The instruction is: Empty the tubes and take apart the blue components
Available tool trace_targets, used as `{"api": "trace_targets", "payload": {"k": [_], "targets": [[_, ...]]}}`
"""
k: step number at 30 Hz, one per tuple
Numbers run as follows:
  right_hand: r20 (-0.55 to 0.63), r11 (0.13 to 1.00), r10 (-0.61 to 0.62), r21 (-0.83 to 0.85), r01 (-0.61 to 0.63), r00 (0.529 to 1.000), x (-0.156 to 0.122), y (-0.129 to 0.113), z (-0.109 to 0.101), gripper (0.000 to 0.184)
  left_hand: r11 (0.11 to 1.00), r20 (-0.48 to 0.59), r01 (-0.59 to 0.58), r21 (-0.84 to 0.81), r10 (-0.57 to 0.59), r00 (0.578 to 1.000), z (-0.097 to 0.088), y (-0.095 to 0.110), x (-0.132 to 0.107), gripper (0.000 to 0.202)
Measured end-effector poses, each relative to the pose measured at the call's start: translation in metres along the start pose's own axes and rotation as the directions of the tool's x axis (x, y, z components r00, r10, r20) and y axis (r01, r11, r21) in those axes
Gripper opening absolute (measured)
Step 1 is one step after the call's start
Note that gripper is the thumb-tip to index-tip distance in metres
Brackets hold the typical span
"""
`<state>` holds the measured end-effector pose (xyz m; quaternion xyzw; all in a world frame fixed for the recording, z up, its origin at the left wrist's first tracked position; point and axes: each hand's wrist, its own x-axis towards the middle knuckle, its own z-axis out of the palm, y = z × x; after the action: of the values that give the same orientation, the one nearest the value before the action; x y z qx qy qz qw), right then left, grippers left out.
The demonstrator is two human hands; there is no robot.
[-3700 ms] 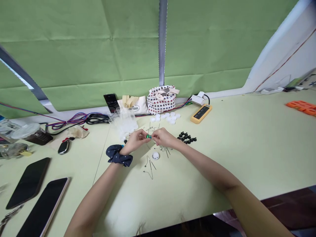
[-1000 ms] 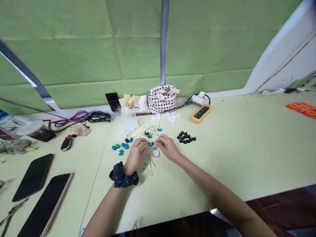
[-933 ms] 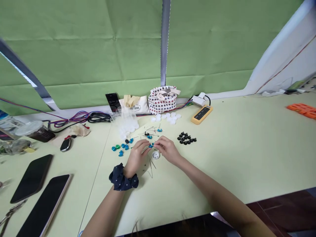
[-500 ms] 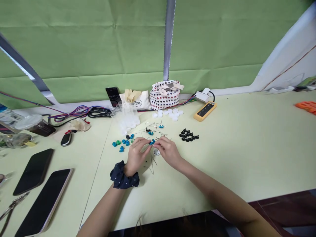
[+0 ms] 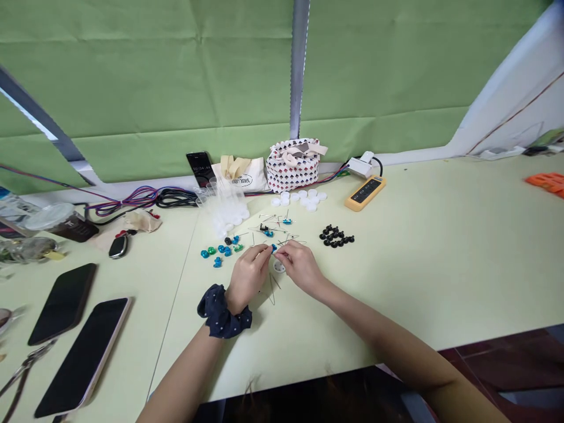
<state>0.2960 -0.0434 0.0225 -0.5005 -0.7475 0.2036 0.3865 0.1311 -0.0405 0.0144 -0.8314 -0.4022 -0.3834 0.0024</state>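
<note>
Between my fingertips is a small shiny blue part (image 5: 274,248), its exact kind too small to make out. My left hand (image 5: 249,273) pinches it from the left, a dark dotted scrunchie (image 5: 222,311) round the wrist. My right hand (image 5: 302,267) is closed in a pinch at the blue part's right side; whether it also grips a thin wire there is hidden. Below the fingertips lies a white round disc (image 5: 279,266), partly covered. Thin bent metal wires (image 5: 272,289) lie just under the hands. Several blue and green parts (image 5: 227,251) are scattered left of my left hand.
Black knob-like parts (image 5: 335,236) lie in a group to the right. Clear tubes (image 5: 224,208) and white caps (image 5: 304,198) are behind the hands, near a patterned pouch (image 5: 293,167). A yellow power strip (image 5: 365,192) stands at the back; two phones (image 5: 83,358) lie at left.
My left hand has turned slightly, and the blue part is now more covered by the fingers. Both hands stay together over the same spot; the camera view has shifted a little.
</note>
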Motion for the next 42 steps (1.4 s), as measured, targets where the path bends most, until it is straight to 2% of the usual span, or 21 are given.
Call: {"api": "trace_targets", "payload": {"k": [3, 6, 9, 11, 13, 16, 18, 20, 23, 24, 26, 28, 29, 32, 34, 36, 39, 42], "targets": [[0.008, 0.999, 0.021, 0.025, -0.022, 1.000, -0.001, -0.001, 0.001, 0.016, 0.996, 0.004, 0.057, -0.072, -0.057, 0.998, 0.000, 0.001, 0.000, 0.022], [-0.036, 0.997, 0.034, 0.071, -0.031, 0.999, -0.002, 0.000, 0.004, 0.016, 0.968, -0.026, 0.167, -0.187, -0.174, 0.984, -0.002, 0.005, 0.001, 0.020], [-0.071, 0.993, 0.034, 0.117, -0.025, 0.997, -0.002, 0.001, 0.006, 0.017, 0.875, 0.012, 0.306, -0.375, -0.325, 0.946, -0.005, 0.009, 0.003, 0.021], [-0.080, 0.989, 0.038, 0.147, -0.026, 0.996, -0.002, 0.001, 0.005, 0.017, 0.811, 0.040, 0.347, -0.470, -0.373, 0.927, -0.006, 0.011, 0.003, 0.023], [-0.083, 0.983, 0.051, 0.179, -0.036, 0.995, -0.002, 0.000, 0.003, 0.017, 0.814, 0.034, 0.341, -0.471, -0.370, 0.929, -0.006, 0.013, 0.003, 0.024], [-0.033, 0.960, 0.127, 0.254, -0.114, 0.991, -0.001, -0.001, -0.002, 0.017, 0.903, -0.035, 0.268, -0.335, -0.296, 0.955, -0.002, 0.014, 0.002, 0.025], [0.078, 0.916, 0.219, 0.327, -0.232, 0.973, 0.001, -0.001, -0.006, 0.019, 0.953, -0.078, 0.180, -0.243, -0.204, 0.976, 0.001, 0.013, 0.000, 0.027], [0.210, 0.859, 0.292, 0.370, -0.353, 0.933, 0.003, 0.001, -0.009, 0.020, 0.975, -0.088, 0.104, -0.196, -0.123, 0.988, 0.003, 0.013, 0.000, 0.028], [0.314, 0.818, 0.324, 0.381, -0.431, 0.892, 0.005, 0.004, -0.012, 0.019, 0.970, -0.079, 0.114, -0.217, -0.134, 0.988, 0.004, 0.014, 0.000, 0.028], [0.308, 0.825, 0.316, 0.378, -0.421, 0.897, 0.004, 0.005, -0.011, 0.019, 0.960, -0.072, 0.144, -0.241, -0.165, 0.984, 0.004, 0.015, 0.000, 0.027], [0.218, 0.889, 0.258, 0.328, -0.319, 0.941, 0.003, 0.005, -0.009, 0.018, 0.933, -0.047, 0.214, -0.289, -0.237, 0.970, 0.004, 0.017, 0.000, 0.026], [0.076, 0.979, 0.124, 0.156, -0.135, 0.989, -0.001, 0.004, -0.005, 0.019, 0.899, -0.025, 0.277, -0.340, -0.303, 0.953, 0.005, 0.018, 0.000, 0.026], [0.030, 0.999, 0.041, 0.030, -0.042, 0.999, -0.002, 0.003, -0.003, 0.020, 0.874, -0.013, 0.307, -0.378, -0.336, 0.942, 0.006, 0.019, -0.001, 0.025], [0.045, 0.947, -0.132, -0.289, 0.140, 0.990, -0.006, 0.001, 0.002, 0.021, 0.766, 0.033, 0.376, -0.522, -0.422, 0.906, 0.007, 0.018, -0.002, 0.025], [0.063, 0.920, -0.147, -0.357, 0.160, 0.987, -0.006, 0.001, 0.002, 0.020, 0.704, 0.072, 0.402, -0.585, -0.449, 0.891, 0.006, 0.017, -0.002, 0.025], [0.038, 0.948, -0.106, -0.298, 0.113, 0.994, -0.003, 0.002, 0.000, 0.020, 0.655, 0.134, 0.413, -0.633, -0.432, 0.892, 0.001, 0.016, 0.000, 0.029], [0.014, 0.999, 0.004, -0.051, -0.004, 1.000, 0.003, 0.008, -0.007, 0.016, 0.589, 0.265, 0.410, -0.697, -0.320, 0.910, -0.008, 0.014, 0.005, 0.039], [0.054, 0.984, 0.103, 0.138, -0.110, 0.993, 0.008, 0.014, -0.013, 0.011, 0.601, 0.340, 0.387, -0.700, -0.196, 0.920, -0.016, 0.010, 0.008, 0.050]]}}
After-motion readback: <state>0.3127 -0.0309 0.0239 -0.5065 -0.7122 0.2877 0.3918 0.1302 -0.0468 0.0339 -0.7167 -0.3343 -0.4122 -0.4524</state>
